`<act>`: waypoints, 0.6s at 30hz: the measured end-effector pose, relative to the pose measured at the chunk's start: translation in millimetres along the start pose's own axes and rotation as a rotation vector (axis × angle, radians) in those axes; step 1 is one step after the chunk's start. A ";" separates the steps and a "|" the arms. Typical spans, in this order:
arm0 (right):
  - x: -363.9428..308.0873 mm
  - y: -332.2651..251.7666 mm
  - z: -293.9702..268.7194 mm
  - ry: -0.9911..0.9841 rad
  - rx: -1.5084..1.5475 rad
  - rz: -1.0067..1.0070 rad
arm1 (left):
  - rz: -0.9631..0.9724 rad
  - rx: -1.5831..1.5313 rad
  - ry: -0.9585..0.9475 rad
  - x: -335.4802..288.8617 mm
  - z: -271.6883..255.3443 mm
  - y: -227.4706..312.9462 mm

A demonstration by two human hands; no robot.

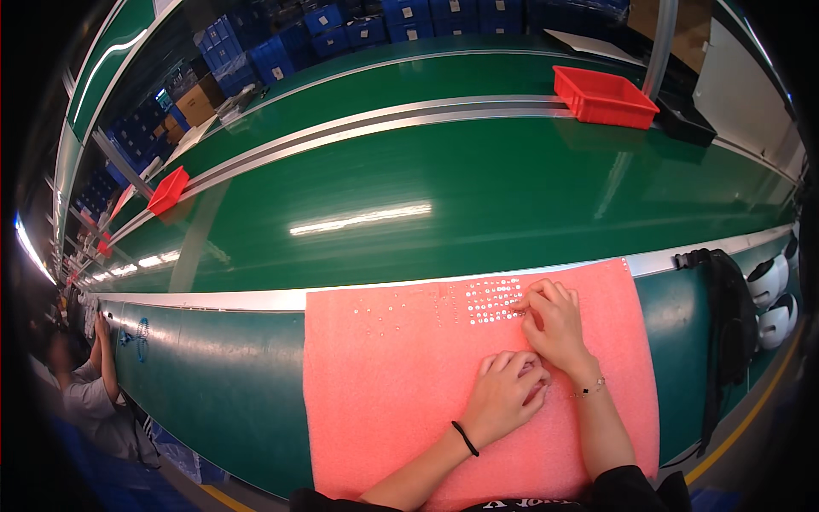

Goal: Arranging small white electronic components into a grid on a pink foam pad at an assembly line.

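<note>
1. While both forearms reach in from the lower edge of the frame, the right hand (556,320) bends at the wrist toward the centre, and the left hand (509,397) lies just below it, knuckles up.
2. The right index finger and thumb curve toward each other, tips pointing down and left; whether they pinch anything I cannot tell. The left fingers curl loosely inward near the right wrist, and what may be under them is hidden.
3. A black band (465,437) circles the left wrist, a thin bracelet (587,391) the right.
4. Under the hands, a pink foam sheet (375,410) covers part of the green worktop (213,375) in the lower half of the frame.
5. Beyond it runs a broad green belt (478,183), with a red bin (610,111) at upper right and blue crates (409,13) stacked along the top. A co-worker (94,410) is at the far left.
6. Small shiny round pieces (492,302) lie in close rows on the upper middle of the sheet; the right fingertips are at the rows' right end. More pieces are scattered thinly to the left, well apart from both hands.
</note>
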State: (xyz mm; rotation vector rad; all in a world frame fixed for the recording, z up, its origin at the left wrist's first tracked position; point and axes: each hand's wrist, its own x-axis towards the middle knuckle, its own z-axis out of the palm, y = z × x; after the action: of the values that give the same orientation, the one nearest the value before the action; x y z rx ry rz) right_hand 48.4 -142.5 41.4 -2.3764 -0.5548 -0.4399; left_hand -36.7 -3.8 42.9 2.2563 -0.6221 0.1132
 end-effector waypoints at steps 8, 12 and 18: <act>-0.2 0.7 1.0 0.004 -0.021 -0.009 | 0.006 -0.013 0.012 -0.1 0.5 -0.3; 0.5 -0.2 1.8 0.003 -0.002 -0.013 | 0.005 -0.008 0.015 -0.8 -0.2 -1.4; 0.7 -2.3 -1.8 -0.010 -0.009 0.004 | 0.013 -0.003 0.011 -0.1 0.6 -0.7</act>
State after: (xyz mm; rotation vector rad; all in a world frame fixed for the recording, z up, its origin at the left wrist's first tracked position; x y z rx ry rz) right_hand 47.6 -141.9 44.3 -2.3892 -0.5533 -0.4298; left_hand -36.5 -3.8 42.0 2.2475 -0.6311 0.1305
